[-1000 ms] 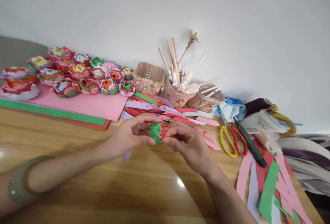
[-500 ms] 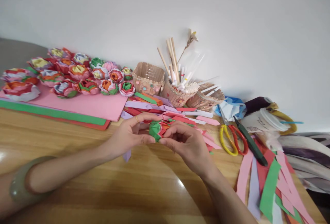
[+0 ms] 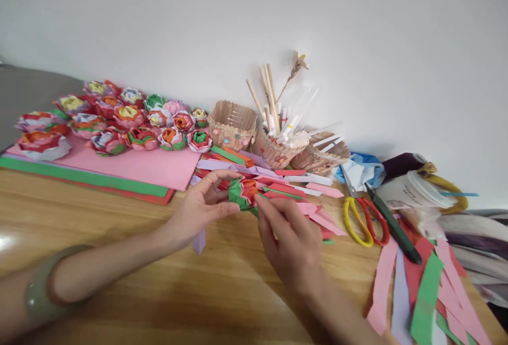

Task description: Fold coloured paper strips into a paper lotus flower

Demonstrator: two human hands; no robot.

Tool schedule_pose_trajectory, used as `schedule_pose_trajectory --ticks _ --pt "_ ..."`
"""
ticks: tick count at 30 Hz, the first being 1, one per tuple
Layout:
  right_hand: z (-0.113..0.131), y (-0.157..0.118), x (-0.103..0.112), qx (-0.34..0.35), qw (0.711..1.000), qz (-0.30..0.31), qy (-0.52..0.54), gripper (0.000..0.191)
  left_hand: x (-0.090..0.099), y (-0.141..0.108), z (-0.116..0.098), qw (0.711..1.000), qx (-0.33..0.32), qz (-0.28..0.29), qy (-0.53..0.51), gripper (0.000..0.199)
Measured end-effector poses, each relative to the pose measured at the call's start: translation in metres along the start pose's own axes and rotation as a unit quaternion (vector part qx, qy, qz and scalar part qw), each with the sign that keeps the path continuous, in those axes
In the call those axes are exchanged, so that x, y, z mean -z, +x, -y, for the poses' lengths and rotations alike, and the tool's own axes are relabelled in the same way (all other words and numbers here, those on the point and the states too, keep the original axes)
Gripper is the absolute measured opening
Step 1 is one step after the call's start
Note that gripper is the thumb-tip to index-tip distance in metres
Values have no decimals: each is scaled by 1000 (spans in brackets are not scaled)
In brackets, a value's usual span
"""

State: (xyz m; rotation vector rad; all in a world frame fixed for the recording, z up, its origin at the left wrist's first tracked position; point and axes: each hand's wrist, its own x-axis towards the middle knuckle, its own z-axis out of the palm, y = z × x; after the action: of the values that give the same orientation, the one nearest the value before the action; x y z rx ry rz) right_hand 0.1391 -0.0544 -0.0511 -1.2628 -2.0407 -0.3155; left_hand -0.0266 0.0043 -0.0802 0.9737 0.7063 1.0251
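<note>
Between thumb and fingers, my left hand holds a small folded paper flower above the table. Its outer petals are green, with red, pale pink and orange paper inside. On the flower's right side, my right hand has its fingertips pressed together at the edge of the petals. Motion blurs this hand a little, and the exact point of its pinch is partly hidden. Behind the flower, folded paper strips in red, pink, lilac, white and green lie in a loose heap.
Finished paper flowers crowd the pink paper sheets at left. Decorated baskets stand along the wall, one holding sticks and pens. At right are scissors, a dark green cutter, a lidded cup and loose strips.
My right hand has lowered and turned its back upward, with its fingers still at the flower. The flower has tilted, so more of its orange centre shows. The view has shifted slightly.
</note>
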Motion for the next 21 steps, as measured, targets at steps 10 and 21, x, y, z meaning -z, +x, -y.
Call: schedule_pose_trajectory --ticks 10,21 --pt "-1 -1 -2 37 999 7 -14 27 0 -2 -1 1000 10 -1 1 38" --pt "1 15 11 -179 954 -7 241 17 0 0 0 998 -20 42 -35 53"
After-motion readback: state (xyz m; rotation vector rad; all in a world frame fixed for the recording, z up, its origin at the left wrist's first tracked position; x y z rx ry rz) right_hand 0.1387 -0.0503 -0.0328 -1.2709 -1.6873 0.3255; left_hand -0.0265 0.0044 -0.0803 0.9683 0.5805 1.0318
